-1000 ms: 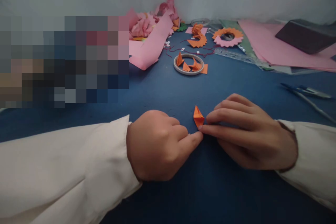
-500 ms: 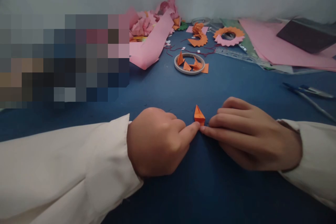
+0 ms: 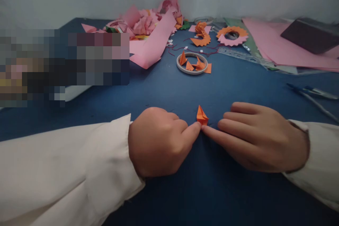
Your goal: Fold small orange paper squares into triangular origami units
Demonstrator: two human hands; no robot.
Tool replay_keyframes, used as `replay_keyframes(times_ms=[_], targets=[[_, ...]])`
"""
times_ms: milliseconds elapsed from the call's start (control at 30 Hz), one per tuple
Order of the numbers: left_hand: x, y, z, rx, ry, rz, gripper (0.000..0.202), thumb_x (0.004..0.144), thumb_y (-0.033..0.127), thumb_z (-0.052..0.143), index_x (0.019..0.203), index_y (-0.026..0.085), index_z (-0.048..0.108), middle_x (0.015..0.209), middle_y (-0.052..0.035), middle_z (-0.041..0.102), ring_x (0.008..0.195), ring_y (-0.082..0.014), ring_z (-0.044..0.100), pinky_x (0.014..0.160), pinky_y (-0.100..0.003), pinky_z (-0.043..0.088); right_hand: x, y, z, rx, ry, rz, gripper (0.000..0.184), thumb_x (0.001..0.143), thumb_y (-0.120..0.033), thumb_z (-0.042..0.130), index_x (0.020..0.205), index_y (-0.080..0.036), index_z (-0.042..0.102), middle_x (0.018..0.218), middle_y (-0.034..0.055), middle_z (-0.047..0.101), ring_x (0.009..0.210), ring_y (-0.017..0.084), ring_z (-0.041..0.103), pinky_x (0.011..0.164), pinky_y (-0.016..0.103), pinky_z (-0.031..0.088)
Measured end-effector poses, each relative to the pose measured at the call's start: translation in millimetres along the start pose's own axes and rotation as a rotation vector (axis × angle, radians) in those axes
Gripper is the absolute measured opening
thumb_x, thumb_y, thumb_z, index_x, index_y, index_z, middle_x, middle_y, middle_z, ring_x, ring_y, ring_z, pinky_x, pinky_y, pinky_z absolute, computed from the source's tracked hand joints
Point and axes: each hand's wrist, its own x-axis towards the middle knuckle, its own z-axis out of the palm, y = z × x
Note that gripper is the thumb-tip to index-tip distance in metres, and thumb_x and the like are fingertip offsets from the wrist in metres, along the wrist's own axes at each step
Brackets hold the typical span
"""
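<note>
A small folded orange paper piece [image 3: 201, 115] stands on the blue table [image 3: 238, 88] between my two hands. My left hand [image 3: 161, 141] is curled into a fist with the index finger out, its tip pressed on the piece's lower edge. My right hand [image 3: 261, 136] lies low on the table, fingers pressed together and stretched toward the piece, a fingertip touching its base from the right. Both arms wear white sleeves.
Farther back, a white ring [image 3: 192, 63] holds several folded orange pieces. Behind it lie an orange and pink paper wreath [image 3: 232, 35], crumpled pink paper [image 3: 148, 28], pink sheets [image 3: 275, 47], a clear ruler [image 3: 238, 55] and a dark box [image 3: 309, 35]. Scissors [image 3: 312, 93] lie at the right.
My right hand's fingers have slid back to the right and flattened, leaving one fingertip at the piece. My left index finger moved up onto its edge. The view shifted slightly.
</note>
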Motion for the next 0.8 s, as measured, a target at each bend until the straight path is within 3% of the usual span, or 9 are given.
replay_keyframes(times_ms=[233, 567, 800], targets=[[-0.2, -0.3, 0.1, 0.025, -0.007, -0.008, 0.027, 0.082, 0.011, 0.043, 0.094, 0.008, 0.066, 0.055, -0.0024, 0.063, 0.046, -0.0186, 0.058, 0.041, -0.03, 0.044, -4.2, -1.2, 1.2, -0.003, 0.032, 0.02, 0.023, 0.09, -0.011, 0.035, 0.102, -0.005, 0.053, 0.061, 0.0024, 0.057, 0.053, 0.015, 0.049, 0.052, 0.033, 0.036], [0.4, 1.6, 0.0, 0.039, -0.002, -0.022, 0.026, 0.082, 0.012, 0.043, 0.089, 0.009, 0.067, 0.051, -0.0013, 0.059, 0.043, -0.0185, 0.055, 0.037, -0.031, 0.041, -0.5, -0.7, -2.7, -0.076, -0.061, -0.007, 0.023, 0.089, -0.012, 0.037, 0.105, -0.007, 0.054, 0.059, 0.0004, 0.054, 0.048, 0.014, 0.046, 0.05, 0.031, 0.034], [0.2, 1.1, -1.1, 0.064, 0.025, -0.044, 0.024, 0.082, 0.013, 0.045, 0.09, 0.012, 0.067, 0.05, 0.0002, 0.059, 0.042, -0.019, 0.054, 0.035, -0.032, 0.037, -2.1, -1.6, -1.9, -0.061, -0.04, 0.007, 0.023, 0.087, -0.011, 0.04, 0.104, -0.006, 0.054, 0.057, -0.0003, 0.052, 0.048, 0.013, 0.045, 0.05, 0.03, 0.036]])
